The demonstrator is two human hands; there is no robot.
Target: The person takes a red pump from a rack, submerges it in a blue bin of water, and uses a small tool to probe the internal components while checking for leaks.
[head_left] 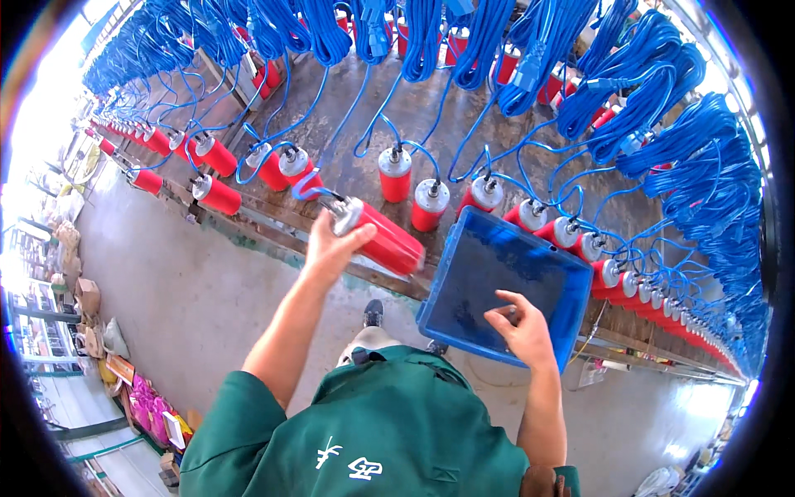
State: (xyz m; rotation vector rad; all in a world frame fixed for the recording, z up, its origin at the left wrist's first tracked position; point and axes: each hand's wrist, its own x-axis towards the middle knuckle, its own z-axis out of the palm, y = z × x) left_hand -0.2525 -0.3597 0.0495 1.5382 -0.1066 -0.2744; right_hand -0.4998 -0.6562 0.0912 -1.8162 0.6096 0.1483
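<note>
- Green sleeves frame the person's arms; the right hand (520, 327) rests inside the blue tray (464, 327), fingers loosely curled, pinching something too small to tell.
- Left of the tray, the left hand (330, 247) is clamped around a red cylinder (387, 238) lifted off the bench (414, 116).
- Judged step: fitting a small part; next calls for aligning it at the cylinder's silver cap.
- Beyond the tray, more red cylinders trail blue cables (530, 50).

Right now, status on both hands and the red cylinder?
Left hand grips red cylinder, lifted and tilted. Right hand inside blue tray, fingers curled, contents unclear. Blue cable trails from cylinder cap.
</note>
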